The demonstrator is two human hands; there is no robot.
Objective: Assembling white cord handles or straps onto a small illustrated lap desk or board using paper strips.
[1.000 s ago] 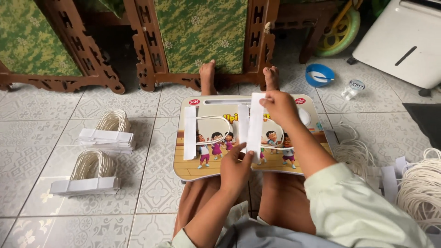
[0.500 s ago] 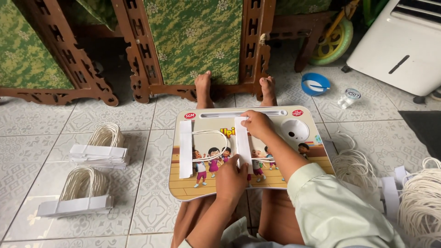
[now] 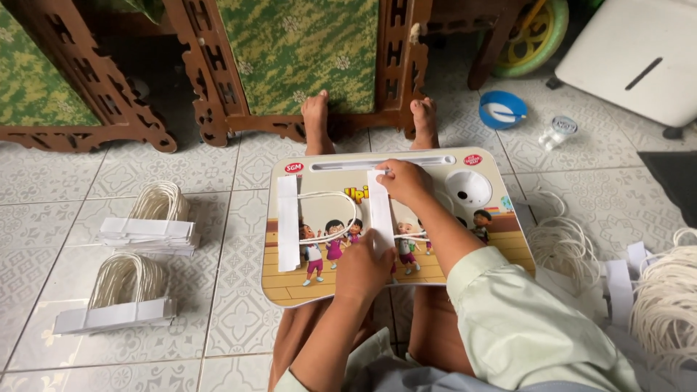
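We press a white paper strip [image 3: 380,210] flat on the cartoon-printed lap tray [image 3: 501,250] across our legs. Our right hand [image 3: 405,181] lies over the strip's far end, fingers curled down onto it; our left hand [image 3: 363,267] covers the near end, fingers bent and pushing on the paper. Neither hand closes around anything; both bear down flat on the strip.

A loop of white cord [image 3: 330,214] curves away from under our left fingers to a second paper strip [image 3: 287,221], which lies untouched on the tray well to the left of both hands. Just beyond the right fingertips runs the tray's long pen groove [image 3: 381,164], and to their right sits its round cup hollow [image 3: 467,189].

On the floor tiles far to the left of our fingers lie two stacks of finished cord handles [image 3: 145,225]. To the right of our right arm rest loose cord coils [image 3: 563,247].
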